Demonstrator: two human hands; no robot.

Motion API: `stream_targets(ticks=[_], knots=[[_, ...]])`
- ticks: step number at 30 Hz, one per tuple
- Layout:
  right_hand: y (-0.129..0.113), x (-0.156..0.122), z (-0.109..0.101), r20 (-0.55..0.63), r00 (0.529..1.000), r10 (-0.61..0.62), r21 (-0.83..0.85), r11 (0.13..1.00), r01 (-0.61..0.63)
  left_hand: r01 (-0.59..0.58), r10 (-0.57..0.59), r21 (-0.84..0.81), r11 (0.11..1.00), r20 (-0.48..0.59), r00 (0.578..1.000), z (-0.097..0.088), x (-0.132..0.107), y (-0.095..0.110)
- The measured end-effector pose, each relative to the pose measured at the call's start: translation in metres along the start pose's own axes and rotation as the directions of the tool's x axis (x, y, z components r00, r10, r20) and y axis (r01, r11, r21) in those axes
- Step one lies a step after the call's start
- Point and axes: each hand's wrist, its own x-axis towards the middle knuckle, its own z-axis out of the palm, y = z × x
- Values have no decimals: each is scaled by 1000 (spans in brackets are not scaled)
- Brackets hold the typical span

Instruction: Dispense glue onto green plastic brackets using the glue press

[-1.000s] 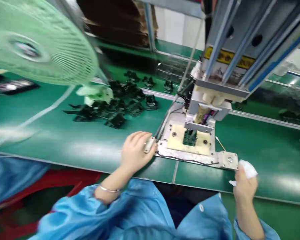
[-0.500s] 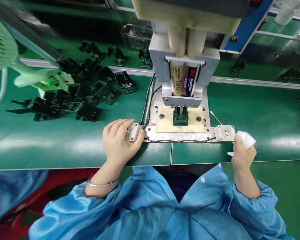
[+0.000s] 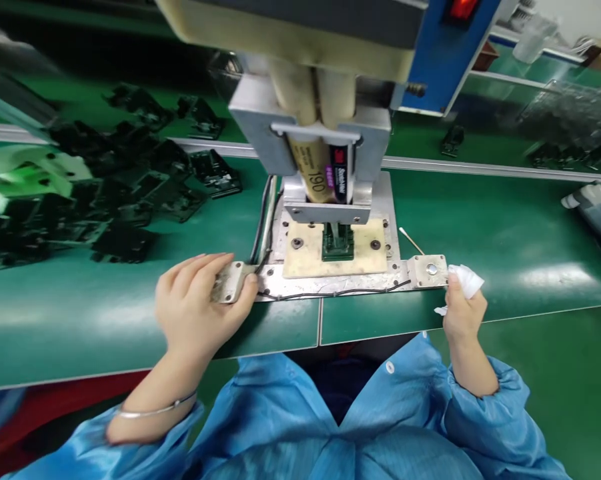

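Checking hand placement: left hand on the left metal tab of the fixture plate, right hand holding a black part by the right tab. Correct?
Not quite. In the head view the right hand holds a white wipe, not a black part. The left hand is on the left metal tab as stated.

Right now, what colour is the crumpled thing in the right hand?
White wipe, clearest in the head view.

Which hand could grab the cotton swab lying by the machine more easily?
Probably the right hand: the cotton swab lies just beyond it, though it already holds a white wipe. The left hand rests on the far metal tab.
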Motion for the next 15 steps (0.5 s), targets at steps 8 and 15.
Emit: stream_targets(ticks=[8,15], knots=[[4,0,-3,7,1000,-3,27,1000,3,-17,16,33,999,3,1000,1,0,-1],[12,2,-6,-19,1000,-3,77,997,5,-26,26,31,999,-1,1000,0,1,4]])
